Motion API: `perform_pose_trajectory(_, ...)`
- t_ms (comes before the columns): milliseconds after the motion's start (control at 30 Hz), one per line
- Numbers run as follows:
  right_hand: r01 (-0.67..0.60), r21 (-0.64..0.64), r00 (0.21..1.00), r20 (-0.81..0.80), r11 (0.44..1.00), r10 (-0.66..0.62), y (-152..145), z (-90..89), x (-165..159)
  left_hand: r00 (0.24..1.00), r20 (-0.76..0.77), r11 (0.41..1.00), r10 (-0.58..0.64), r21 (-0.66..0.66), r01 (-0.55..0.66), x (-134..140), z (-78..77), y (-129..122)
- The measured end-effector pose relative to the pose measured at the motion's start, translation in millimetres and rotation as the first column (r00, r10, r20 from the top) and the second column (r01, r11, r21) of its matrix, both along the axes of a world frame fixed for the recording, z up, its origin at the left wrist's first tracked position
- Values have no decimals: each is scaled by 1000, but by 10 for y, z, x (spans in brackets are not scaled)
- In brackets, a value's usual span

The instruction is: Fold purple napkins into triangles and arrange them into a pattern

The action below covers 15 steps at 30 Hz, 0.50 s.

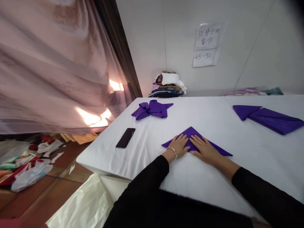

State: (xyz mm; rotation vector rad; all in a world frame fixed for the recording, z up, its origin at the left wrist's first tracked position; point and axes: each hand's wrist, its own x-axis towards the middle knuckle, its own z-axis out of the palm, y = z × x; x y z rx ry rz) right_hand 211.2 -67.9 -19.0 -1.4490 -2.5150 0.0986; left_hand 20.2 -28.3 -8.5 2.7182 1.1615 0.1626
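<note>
A purple cloth napkin (191,131), folded into a wide triangle, lies on the white-covered table (152,139) with its peak pointing away from me. My left hand (179,145), with a bracelet at the wrist, rests flat on the left half of the napkin. On the right half lies my right hand (203,148), palm down with fingers stretched out. The two hands are close together, and both press on the cloth without gripping it. Parts of the napkin's near edge are hidden under them.
Beyond my left hand sit a shaped purple napkin (153,109) and a black phone (125,138). Folded purple napkins (275,120) lie at the right. Piled cloths (168,85) stand past the far edge. A curtain (59,69) hangs left, and a plastic-lined bin (87,199) stands below.
</note>
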Motion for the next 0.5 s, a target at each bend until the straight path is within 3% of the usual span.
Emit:
perform_pose_trajectory(167, 12, -25, 999, 43, 1000, -11, -8, -28, 121, 974, 117, 981, 191, -63, -185, -595, 5, 29)
perform_pose_trajectory(300, 7, -46, 1000, 23, 999, -6, -23, -4, 120, 873, 313, 927, 374, -86, -366, -1046, -11, -55)
perform_pose_trajectory(500, 13, -65, 1000, 12, 998, -12, -19, -11, 128, 811, 435, 916, 392, -107, -386, -1088, -37, -174)
